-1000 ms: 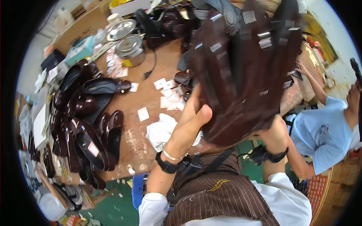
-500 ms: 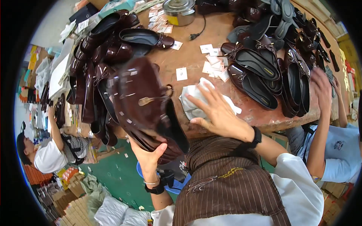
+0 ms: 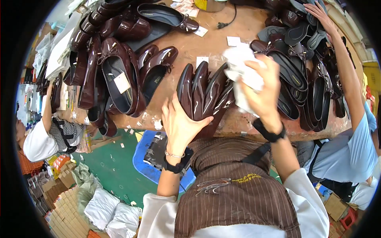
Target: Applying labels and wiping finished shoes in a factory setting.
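In the head view, the left hand (image 3: 180, 121) grips several glossy shoes (image 3: 200, 91) at the worktop's (image 3: 210, 37) near edge; the right hand (image 3: 262, 89) clutches a white cloth (image 3: 240, 59) just right. A steady left grip and smoothly folded cloth should suit the gloss.

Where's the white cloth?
In the head view, the white cloth is in the right hand, at the right of the shiny dark shoes the left hand holds.

Glossy dark-brown shoes (image 3: 199, 93) are fanning out at the near edge of the bench (image 3: 210, 41). A crumpled white cloth (image 3: 241, 59) is hanging beside them.
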Demonstrator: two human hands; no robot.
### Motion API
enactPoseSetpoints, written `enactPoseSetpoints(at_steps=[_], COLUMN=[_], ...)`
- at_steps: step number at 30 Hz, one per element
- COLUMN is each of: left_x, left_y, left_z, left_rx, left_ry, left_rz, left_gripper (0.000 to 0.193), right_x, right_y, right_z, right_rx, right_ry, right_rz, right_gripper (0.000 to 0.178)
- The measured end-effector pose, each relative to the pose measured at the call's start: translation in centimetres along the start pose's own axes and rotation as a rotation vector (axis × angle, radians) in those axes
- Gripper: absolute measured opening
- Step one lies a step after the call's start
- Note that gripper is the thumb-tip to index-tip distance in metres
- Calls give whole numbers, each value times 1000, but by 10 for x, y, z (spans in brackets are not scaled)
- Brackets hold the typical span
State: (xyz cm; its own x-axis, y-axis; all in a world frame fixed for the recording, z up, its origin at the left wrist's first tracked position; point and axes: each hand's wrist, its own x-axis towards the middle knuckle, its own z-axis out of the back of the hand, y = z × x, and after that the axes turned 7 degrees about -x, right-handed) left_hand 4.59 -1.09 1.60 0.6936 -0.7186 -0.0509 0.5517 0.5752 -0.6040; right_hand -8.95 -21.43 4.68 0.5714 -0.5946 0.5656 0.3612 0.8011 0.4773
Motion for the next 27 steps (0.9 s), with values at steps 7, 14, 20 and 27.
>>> enactPoseSetpoints(at_steps=[7, 14, 20, 27], left_x=[3, 4, -2, 5], left_y=[36, 76, 80, 73], left_z=[-7, 10, 11, 15], left_rx=[-169, -1324, -1605, -1351], left_ry=[129, 479, 349, 475], left_rz=[-28, -101, 542, 258], left_gripper=[137, 119, 105, 107], right_x=[-47, 5, -110, -40], right_y=[70, 50, 95, 48], right_z=[-51, -58, -52, -11], right_rx=[281, 328, 674, 522], right_ry=[455, 461, 823, 398], right_rz=[193, -146, 252, -170], right_gripper=[45, 48, 57, 47])
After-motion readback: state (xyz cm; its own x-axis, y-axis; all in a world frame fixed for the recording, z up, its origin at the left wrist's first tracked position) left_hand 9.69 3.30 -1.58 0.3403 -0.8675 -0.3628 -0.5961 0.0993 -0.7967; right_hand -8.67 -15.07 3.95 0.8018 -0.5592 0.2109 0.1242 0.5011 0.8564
